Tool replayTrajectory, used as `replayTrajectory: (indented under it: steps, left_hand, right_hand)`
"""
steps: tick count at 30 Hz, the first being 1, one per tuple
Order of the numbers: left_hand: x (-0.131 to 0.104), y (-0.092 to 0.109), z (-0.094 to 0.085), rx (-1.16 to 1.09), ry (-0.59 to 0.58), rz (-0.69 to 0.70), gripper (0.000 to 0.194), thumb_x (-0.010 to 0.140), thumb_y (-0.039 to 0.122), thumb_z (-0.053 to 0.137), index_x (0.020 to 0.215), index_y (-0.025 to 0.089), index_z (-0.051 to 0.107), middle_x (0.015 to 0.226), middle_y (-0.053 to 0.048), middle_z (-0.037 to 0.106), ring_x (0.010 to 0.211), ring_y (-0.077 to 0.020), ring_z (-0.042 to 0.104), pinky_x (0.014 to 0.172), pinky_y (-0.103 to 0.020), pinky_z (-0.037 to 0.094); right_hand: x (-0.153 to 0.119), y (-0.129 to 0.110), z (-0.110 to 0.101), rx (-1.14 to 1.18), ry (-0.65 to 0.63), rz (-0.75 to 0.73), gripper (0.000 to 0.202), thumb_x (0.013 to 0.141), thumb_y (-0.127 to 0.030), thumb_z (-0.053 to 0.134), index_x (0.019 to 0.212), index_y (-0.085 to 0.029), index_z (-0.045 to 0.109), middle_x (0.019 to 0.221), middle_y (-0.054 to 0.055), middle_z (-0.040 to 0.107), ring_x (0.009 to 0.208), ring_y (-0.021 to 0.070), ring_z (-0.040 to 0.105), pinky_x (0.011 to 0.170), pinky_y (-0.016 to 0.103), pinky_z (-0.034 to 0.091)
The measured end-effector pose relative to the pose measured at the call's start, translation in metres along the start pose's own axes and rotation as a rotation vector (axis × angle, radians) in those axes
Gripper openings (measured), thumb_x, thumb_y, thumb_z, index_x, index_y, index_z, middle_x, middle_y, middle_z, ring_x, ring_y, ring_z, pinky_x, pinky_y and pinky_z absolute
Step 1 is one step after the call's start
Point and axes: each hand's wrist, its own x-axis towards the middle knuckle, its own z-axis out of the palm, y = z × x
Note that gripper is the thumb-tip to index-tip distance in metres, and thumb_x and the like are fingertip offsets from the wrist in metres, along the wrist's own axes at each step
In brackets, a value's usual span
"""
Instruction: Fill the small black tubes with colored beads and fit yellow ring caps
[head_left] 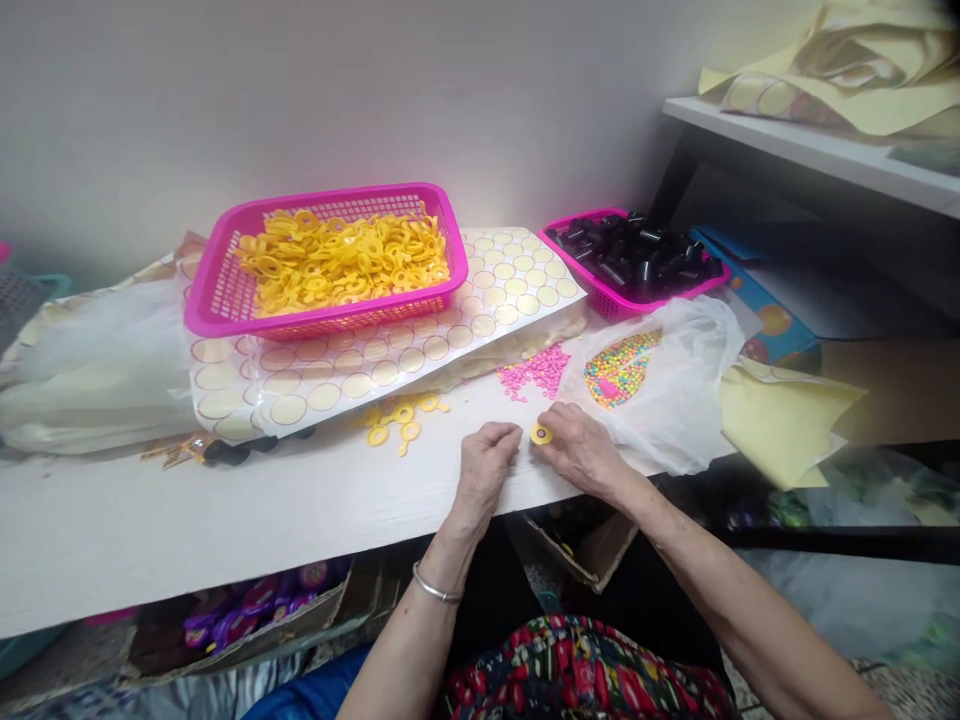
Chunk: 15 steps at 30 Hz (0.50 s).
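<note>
My right hand (pixel 581 448) pinches a small round yellow piece (pixel 541 434) with a dark centre, just above the front of the white table. My left hand (pixel 486 465) is closed beside it, its fingers pressed together close to the yellow piece; whatever they may hold is too small to make out. Just beyond both hands lies a loose pile of tiny pink pieces (pixel 536 372). To its right, a thin white plastic bag (pixel 686 375) holds small multicoloured beads (pixel 619 370). Several yellow ring-shaped pieces (pixel 405 412) with short stems lie to the left of my left hand.
A pink basket (pixel 206 290) of yellow ring pieces rests on sheets of round stickers (pixel 517 280). Behind the bag, another pink basket (pixel 592 295) holds black cylinders (pixel 637 255). A raised white shelf (pixel 810 150) stands right. A box of purple items (pixel 255 605) sits below the table.
</note>
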Motion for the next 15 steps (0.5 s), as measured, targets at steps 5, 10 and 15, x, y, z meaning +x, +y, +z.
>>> replayTrajectory:
  steps: [5,10,15]
  left_hand:
    - [0.006,-0.008,0.013,0.125,-0.086,0.092,0.022,0.070,0.035,0.062,0.075,0.016,0.072,0.073,-0.004,0.064,0.069,-0.0135,0.055,0.061,-0.023,0.041]
    - [0.007,-0.014,0.020,0.132,-0.042,0.084,0.020,0.071,0.034,0.061,0.077,0.018,0.073,0.078,-0.005,0.066,0.077,-0.0167,0.059,0.068,-0.025,0.044]
    - [0.007,-0.011,0.022,0.162,-0.007,0.081,0.019,0.070,0.034,0.062,0.074,0.018,0.072,0.075,-0.003,0.066,0.072,-0.0149,0.059,0.065,-0.024,0.043]
  right_hand:
    - [0.001,0.001,0.002,0.033,0.002,0.021,0.010,0.081,-0.028,0.054,0.080,-0.018,0.056,0.084,0.005,0.054,0.083,0.0191,0.047,0.069,0.029,0.034]
    - [0.000,0.004,0.008,0.274,0.057,0.085,0.010,0.076,-0.027,0.061,0.077,-0.018,0.059,0.079,0.002,0.055,0.080,0.0165,0.050,0.070,0.027,0.037]
    - [-0.004,0.008,0.012,0.692,0.083,0.161,0.027,0.070,-0.029,0.067,0.093,-0.016,0.061,0.086,0.002,0.060,0.082,0.0159,0.054,0.074,0.027,0.041]
